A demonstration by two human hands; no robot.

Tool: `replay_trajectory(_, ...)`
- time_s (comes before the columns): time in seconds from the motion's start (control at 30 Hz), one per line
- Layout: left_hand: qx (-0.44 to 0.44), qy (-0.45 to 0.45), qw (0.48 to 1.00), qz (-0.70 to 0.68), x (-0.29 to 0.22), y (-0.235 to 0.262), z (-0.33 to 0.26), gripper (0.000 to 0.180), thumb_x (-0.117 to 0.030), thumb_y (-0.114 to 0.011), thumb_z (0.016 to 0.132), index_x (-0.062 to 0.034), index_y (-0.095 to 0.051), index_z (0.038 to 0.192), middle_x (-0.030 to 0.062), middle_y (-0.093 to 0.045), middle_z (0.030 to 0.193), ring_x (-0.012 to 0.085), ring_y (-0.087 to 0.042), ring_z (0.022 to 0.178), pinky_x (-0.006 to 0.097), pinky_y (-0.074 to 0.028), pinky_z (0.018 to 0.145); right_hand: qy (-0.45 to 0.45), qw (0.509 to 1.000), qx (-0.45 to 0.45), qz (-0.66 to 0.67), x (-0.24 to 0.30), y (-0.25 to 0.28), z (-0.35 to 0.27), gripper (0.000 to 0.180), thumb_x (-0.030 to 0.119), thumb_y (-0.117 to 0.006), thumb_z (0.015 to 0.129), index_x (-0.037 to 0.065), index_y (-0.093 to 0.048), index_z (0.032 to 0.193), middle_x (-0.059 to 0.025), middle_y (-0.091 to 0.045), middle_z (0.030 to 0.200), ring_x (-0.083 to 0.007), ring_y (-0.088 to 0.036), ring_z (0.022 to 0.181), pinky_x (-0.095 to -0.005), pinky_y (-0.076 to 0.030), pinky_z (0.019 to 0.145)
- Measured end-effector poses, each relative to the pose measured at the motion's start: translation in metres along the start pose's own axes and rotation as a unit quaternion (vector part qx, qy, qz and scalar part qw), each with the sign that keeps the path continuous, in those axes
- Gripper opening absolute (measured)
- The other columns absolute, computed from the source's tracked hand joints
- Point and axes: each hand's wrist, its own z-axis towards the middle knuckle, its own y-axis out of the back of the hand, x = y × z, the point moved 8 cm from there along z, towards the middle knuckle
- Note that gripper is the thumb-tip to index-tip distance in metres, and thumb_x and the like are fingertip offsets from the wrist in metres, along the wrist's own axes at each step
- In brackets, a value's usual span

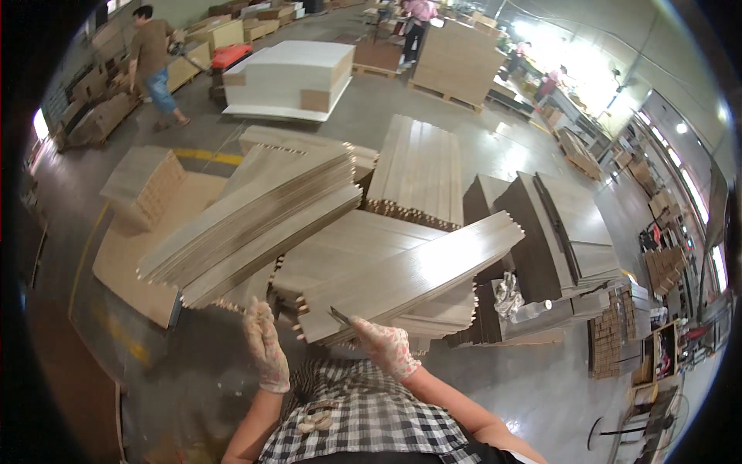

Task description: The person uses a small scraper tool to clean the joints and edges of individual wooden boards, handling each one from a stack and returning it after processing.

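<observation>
My left hand (265,349), in a white glove with a reddish pattern, is beside the left ends of the middle boards. Its fingers point upward, stretched out, and nothing shows in them. My right hand (384,346), gloved alike, is closed around a thin dark tool (338,315) whose tip sticks out past the thumb side; its exact kind is not plain. Just beyond that hand a long grey wood-grain board (417,267) lies slanted on top of a stack of similar boards (348,236). Left of it, another pile of long grey boards (255,216) lies at an angle.
More board stacks stand behind (417,166) and at right (576,224). A clear plastic bottle (532,311) lies by crumpled wrapping (507,295). At left is a brown sheet (147,267) bearing a block of pieces (145,185). A person (154,66) walks beyond, near a white-covered pallet load (286,73).
</observation>
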Motion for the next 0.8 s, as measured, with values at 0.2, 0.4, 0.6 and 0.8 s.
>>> replay_trajectory(0.2, 0.211, -0.085, 0.951, 0.208, -0.010, -0.124, -0.016, 0.025, -0.004, -0.055, 0.087, -0.0024, -0.062, 0.110, 0.0104, -0.059, 0.109, 0.0250, -0.055, 0.100, 0.037, -0.042, 0.092, -0.146, 0.964, -0.199, 0.095, -0.166, 0.099, -0.020, 0.053, -0.016, -0.047, 0.071, 0.003, -0.064, 0.118, -0.0123, -0.069, 0.106, -0.0168, -0.067, 0.097, -0.0293, -0.054, 0.085)
replay_trajectory(0.4, 0.367, -0.222, 0.837, 0.340, -0.024, -0.260, -0.032, 0.038, -0.015, -0.066, 0.079, -0.0031, -0.059, 0.115, 0.0126, -0.057, 0.115, 0.0309, -0.051, 0.112, 0.040, -0.041, 0.096, -0.321, 0.836, -0.333, 0.294, -0.413, 0.205, -0.053, 0.030, -0.003, -0.054, 0.089, 0.005, -0.066, 0.116, -0.0092, -0.071, 0.103, -0.0081, -0.063, 0.094, -0.0236, -0.051, 0.079)
replay_trajectory(0.6, 0.457, -0.274, 0.713, 0.456, 0.008, -0.347, -0.050, 0.067, -0.043, -0.069, 0.075, -0.0056, -0.051, 0.127, 0.0131, -0.054, 0.119, 0.0300, -0.052, 0.109, 0.042, -0.044, 0.092, -0.251, 0.842, -0.475, -0.050, -0.499, 0.310, -0.066, 0.022, 0.018, -0.058, 0.092, 0.012, -0.068, 0.111, -0.0122, -0.071, 0.097, -0.0185, -0.068, 0.081, -0.0359, -0.052, 0.071)
replay_trajectory(0.8, 0.473, -0.179, 0.725, 0.468, 0.022, -0.360, -0.041, 0.066, -0.028, -0.071, 0.072, -0.0038, -0.049, 0.129, 0.0141, -0.056, 0.108, 0.0312, -0.054, 0.101, 0.042, -0.047, 0.086, -0.241, 0.765, -0.547, 0.240, -0.449, 0.276, -0.065, 0.030, 0.013, -0.049, 0.099, 0.000, -0.055, 0.125, -0.0012, -0.063, 0.090, -0.0076, -0.057, 0.075, -0.0205, -0.047, 0.063)
